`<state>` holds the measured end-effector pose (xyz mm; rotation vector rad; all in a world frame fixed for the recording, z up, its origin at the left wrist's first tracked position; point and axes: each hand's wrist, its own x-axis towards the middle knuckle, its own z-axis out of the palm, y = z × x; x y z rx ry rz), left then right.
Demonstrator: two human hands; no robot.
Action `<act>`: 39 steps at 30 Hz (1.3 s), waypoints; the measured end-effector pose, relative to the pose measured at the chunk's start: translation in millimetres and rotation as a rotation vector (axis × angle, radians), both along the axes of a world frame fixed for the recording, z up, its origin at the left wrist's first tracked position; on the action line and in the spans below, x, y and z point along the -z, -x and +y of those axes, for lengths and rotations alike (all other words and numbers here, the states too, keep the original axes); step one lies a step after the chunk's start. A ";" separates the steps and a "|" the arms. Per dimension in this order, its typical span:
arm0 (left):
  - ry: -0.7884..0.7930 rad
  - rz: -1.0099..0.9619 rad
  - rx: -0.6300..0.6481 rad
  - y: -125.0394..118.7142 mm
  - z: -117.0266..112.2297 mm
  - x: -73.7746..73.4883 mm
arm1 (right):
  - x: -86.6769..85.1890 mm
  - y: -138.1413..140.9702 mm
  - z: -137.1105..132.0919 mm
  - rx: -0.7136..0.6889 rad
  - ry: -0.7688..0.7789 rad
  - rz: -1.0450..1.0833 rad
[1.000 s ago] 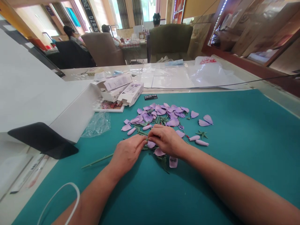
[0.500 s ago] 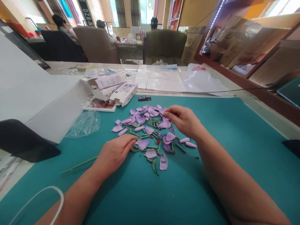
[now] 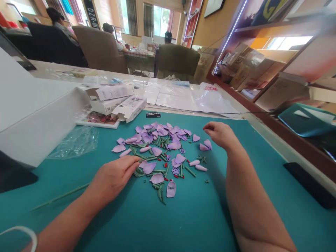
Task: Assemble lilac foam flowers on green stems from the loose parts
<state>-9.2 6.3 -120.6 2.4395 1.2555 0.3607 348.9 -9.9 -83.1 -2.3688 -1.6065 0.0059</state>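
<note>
A heap of lilac plastic petals [image 3: 174, 145], with green stem pieces [image 3: 190, 171] and small red parts among them, covers the middle of the green mat [image 3: 194, 217]. At its left edge my left hand [image 3: 115, 176] is closed, fingertips pressed together beside a petal [image 3: 149, 168] and a dark green leaf piece [image 3: 138, 172]. What those fingers hold, if anything, is hidden. To the right of the heap is my right hand [image 3: 220, 134], thumb and fingers pinched over the mat near loose petals [image 3: 205, 145]; I cannot make out anything between them. Below lies a star-shaped green piece [image 3: 202, 159].
A long green stem [image 3: 61, 196] lies beside my left forearm. Crumpled clear plastic [image 3: 76, 141], opened white boxes [image 3: 128, 107] and a black card [image 3: 153, 114] sit at the back left. A dark flat object [image 3: 309, 183] rests at the right. People sit in chairs beyond.
My right hand has moved right, away from the heap, uncovering petals and the star-shaped piece. My left hand stays at the heap's left edge. The whole view has shifted slightly.
</note>
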 end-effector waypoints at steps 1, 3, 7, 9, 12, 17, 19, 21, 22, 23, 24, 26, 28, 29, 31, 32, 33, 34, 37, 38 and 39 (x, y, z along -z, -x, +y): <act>-0.002 -0.004 0.000 0.5 0.7 1.8 | 2.7 -5.0 1.0 0.004 0.033 -0.003; -0.009 -0.014 -0.009 1.4 2.1 4.8 | 8.3 -9.9 2.8 -0.003 0.073 0.000; -0.005 -0.004 -0.005 1.8 2.5 5.4 | 16.6 2.5 8.4 -0.065 0.115 0.042; 0.011 0.006 0.001 1.2 1.6 3.4 | 17.0 15.3 11.2 -0.152 0.150 0.085; 0.023 0.011 -0.004 0.7 0.5 0.7 | 12.4 29.3 11.9 -0.265 0.219 0.122; 0.022 -0.001 -0.006 0.8 1.4 0.9 | 6.1 23.1 -2.0 -0.249 0.402 0.055; 0.027 -0.003 -0.003 0.2 2.1 2.4 | 8.2 17.3 -11.2 -0.230 0.489 0.017; 0.028 -0.005 0.006 -0.7 2.5 4.3 | 11.9 13.4 -19.7 -0.218 0.549 -0.016; 0.024 -0.007 0.009 -1.2 2.6 5.2 | 13.9 12.5 -23.0 -0.215 0.566 -0.031; 0.017 -0.012 0.009 -1.5 2.5 6.1 | 15.9 12.2 -25.5 -0.213 0.577 -0.045; 0.009 -0.017 0.010 -1.7 2.4 6.8 | 17.6 12.5 -27.0 -0.213 0.585 -0.058; -0.002 -0.025 0.011 -1.6 2.0 7.3 | 20.7 14.6 -27.6 -0.222 0.600 -0.075; -0.003 -0.023 0.007 -1.3 1.2 6.2 | 23.6 17.8 -25.9 -0.238 0.605 -0.085; -0.002 -0.019 0.005 -1.2 0.6 5.1 | 25.0 19.4 -24.8 -0.245 0.604 -0.090; 0.004 -0.004 0.001 -1.2 -0.7 2.3 | 27.9 22.3 -23.0 -0.256 0.596 -0.100; 0.009 0.005 0.002 -1.4 -1.5 0.8 | 29.3 23.4 -22.6 -0.260 0.591 -0.105; 0.012 0.011 0.005 -1.6 -2.2 -0.6 | 30.6 24.4 -22.4 -0.262 0.584 -0.109; 0.012 0.013 0.008 -1.8 -3.0 -1.9 | 31.7 25.1 -22.5 -0.264 0.577 -0.111; -0.001 -0.004 0.018 -1.5 -4.9 -4.7 | 33.3 25.6 -23.6 -0.259 0.548 -0.109; -0.006 -0.013 0.021 -1.2 -5.4 -5.3 | 33.0 25.1 -24.1 -0.258 0.539 -0.109; -0.011 -0.022 0.022 -0.9 -5.8 -5.9 | 32.3 24.4 -24.6 -0.260 0.520 -0.105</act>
